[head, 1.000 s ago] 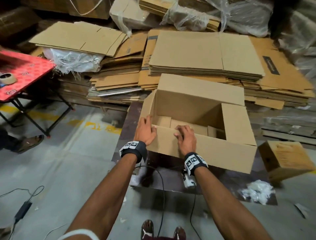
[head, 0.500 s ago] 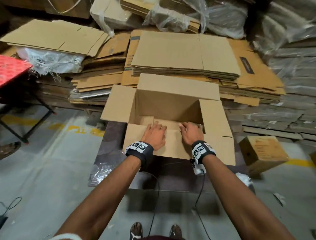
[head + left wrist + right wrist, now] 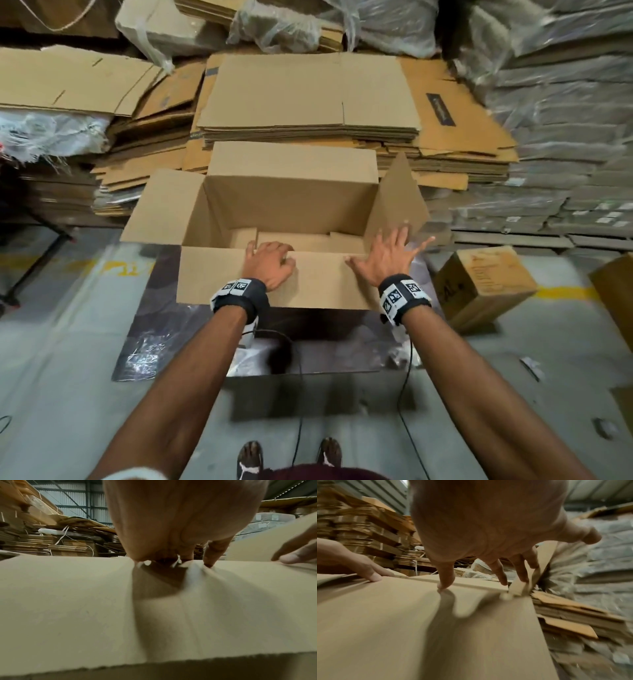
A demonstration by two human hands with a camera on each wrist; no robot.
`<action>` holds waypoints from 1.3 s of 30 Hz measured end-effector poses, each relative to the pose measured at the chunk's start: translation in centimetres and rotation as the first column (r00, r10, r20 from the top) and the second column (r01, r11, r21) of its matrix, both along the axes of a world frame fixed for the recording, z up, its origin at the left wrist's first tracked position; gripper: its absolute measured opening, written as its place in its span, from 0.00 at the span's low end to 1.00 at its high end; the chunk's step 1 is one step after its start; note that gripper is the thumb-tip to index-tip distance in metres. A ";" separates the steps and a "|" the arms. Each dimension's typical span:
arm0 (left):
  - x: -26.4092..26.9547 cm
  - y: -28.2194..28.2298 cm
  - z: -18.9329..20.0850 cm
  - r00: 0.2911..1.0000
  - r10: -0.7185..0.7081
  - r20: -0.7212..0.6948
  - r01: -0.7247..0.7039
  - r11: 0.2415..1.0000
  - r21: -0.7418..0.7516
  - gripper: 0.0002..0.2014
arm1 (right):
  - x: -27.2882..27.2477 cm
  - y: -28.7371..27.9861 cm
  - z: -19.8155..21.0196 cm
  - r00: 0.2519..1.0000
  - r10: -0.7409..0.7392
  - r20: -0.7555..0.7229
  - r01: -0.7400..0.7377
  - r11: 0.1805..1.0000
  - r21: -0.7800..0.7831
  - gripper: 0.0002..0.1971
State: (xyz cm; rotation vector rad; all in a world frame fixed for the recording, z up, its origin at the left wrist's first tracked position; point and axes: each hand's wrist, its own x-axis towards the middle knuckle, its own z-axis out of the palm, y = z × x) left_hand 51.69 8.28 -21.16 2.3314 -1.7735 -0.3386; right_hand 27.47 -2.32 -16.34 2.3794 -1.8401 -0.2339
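An open cardboard box stands in front of me on a dark sheet, its flaps spread outward. My left hand rests on the fold of the near flap, fingers curled over the rim into the box; the left wrist view shows its fingertips pressing the cardboard there. My right hand is spread wide at the box's near right corner. Its index fingertip touches the near flap, and the other fingers reach the upright right flap. Nothing lies inside the box but its bottom flaps.
Stacks of flattened cartons rise just behind the box. Plastic-wrapped bundles fill the right. A small closed carton sits on the floor at right. Cables trail from my wrists past my feet.
The left and near flaps have folded outward. My right hand has left the near flap's middle and moved right, fingers spread, to the right flap. My left hand stays on the near rim.
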 end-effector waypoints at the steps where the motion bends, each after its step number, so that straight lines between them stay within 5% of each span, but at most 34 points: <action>1: -0.1 0.0 -0.1 1.000 0.008 0.011 -0.008 1.000 -0.010 0.28 | -0.7 -0.1 -0.6 0.999 -0.017 0.042 0.016 1.000 0.027 0.56; 18: -0.1 -0.8 -1.0 0.998 0.031 0.050 -0.029 0.998 -0.053 0.27 | -1.3 -0.7 -4.4 0.760 -0.162 0.629 0.122 0.987 0.107 0.66; 23: 0.0 -0.9 -1.1 0.997 0.021 0.079 -0.016 0.998 -0.063 0.28 | -1.3 -0.9 -4.0 0.675 -0.214 0.706 0.150 0.977 0.153 0.67; 27: 0.2 -0.4 -0.8 0.998 -0.010 0.060 0.013 0.999 -0.041 0.34 | -1.1 -0.6 -3.8 0.702 -0.218 0.679 0.161 0.976 0.146 0.64; 29: 0.4 0.1 -0.2 0.997 -0.055 0.046 0.055 0.998 0.011 0.40 | -0.9 0.2 -4.0 0.739 -0.122 0.663 0.111 0.992 0.059 0.56; 31: 0.8 0.8 0.6 0.992 -0.121 0.036 0.115 0.985 0.132 0.59 | -0.6 1.6 -4.2 0.732 0.070 0.678 -0.046 0.997 -0.054 0.46; 34: 1.3 2.8 1.8 0.958 -0.273 0.084 0.250 0.943 0.219 0.79 | 0.4 4.7 -4.4 0.749 0.344 0.566 -0.384 0.922 -0.053 0.57; 36: 1.3 4.5 1.9 0.924 -0.347 0.160 0.314 0.929 0.198 0.77 | 1.3 6.6 -4.6 0.790 0.500 0.356 -0.527 0.849 -0.023 0.66; 39: 1.8 6.7 2.3 0.923 -0.335 0.189 0.344 0.939 -0.014 0.58 | 2.1 7.9 -3.9 0.762 0.597 0.252 -0.592 0.799 -0.102 0.59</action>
